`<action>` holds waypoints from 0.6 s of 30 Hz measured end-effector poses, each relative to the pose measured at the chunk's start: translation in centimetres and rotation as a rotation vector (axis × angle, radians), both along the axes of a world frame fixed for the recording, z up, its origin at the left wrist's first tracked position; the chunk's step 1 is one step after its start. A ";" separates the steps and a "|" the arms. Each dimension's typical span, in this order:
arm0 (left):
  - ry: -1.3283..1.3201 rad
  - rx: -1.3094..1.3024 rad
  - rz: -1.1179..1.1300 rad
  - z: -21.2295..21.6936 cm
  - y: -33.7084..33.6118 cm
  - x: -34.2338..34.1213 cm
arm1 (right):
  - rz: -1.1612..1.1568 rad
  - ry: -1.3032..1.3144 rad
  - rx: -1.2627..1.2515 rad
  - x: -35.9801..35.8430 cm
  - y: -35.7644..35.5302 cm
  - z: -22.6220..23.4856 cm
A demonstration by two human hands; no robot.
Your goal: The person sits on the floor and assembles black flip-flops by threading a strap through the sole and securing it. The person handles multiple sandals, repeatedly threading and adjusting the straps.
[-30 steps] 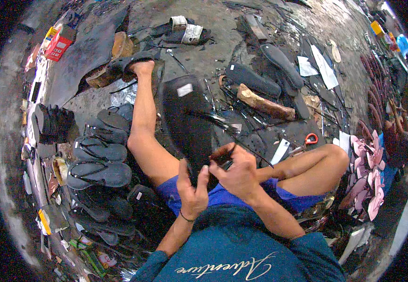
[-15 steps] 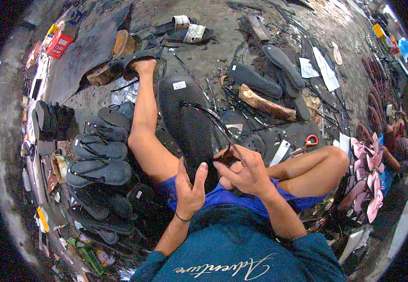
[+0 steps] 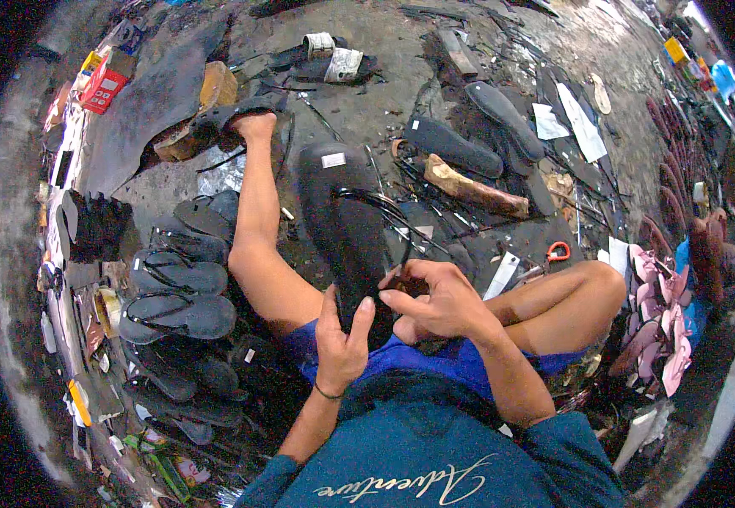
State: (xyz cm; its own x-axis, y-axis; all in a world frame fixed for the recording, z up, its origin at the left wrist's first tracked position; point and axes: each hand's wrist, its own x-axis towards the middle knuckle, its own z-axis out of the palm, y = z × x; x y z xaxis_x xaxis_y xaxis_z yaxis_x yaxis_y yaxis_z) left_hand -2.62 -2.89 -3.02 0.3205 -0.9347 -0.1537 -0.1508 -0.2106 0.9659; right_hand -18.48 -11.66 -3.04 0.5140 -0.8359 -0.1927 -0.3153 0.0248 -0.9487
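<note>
Head view: left hand point(image 3: 344, 339) grips long black rubber sandal sole point(image 3: 346, 229) pointing away; right hand point(image 3: 435, 298) pinches its strap point(image 3: 384, 207) beside it

At the centre of the frame, a black sandal sole point(image 3: 346, 229) is gripped near its lower end by the left hand point(image 3: 342, 343), while its strap point(image 3: 384, 222) is pinched by the right hand point(image 3: 435, 300). Finished sandals point(image 3: 177, 292) are stacked at left.
</note>
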 end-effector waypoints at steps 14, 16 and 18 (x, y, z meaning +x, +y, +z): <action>-0.369 0.175 -0.498 1.0 0.4 8.5 | -0.351 -0.106 -0.299 -1.2 -2.3 -2.5; -0.204 0.358 -0.436 1.6 0.9 10.2 | -0.566 -0.384 0.158 -1.8 -2.5 -4.0; -0.152 0.244 -0.263 1.3 1.3 10.9 | -0.741 -0.769 0.464 -2.5 -2.2 -3.8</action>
State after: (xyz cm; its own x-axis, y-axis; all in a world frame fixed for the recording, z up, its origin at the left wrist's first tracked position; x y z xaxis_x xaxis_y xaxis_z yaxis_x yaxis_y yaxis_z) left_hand 8.23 -1.58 -1.68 0.1108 -0.9299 -0.3509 -0.3681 -0.3663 0.8546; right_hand -21.00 -13.85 -6.80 0.0433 -0.9117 -0.4087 0.5766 0.3569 -0.7350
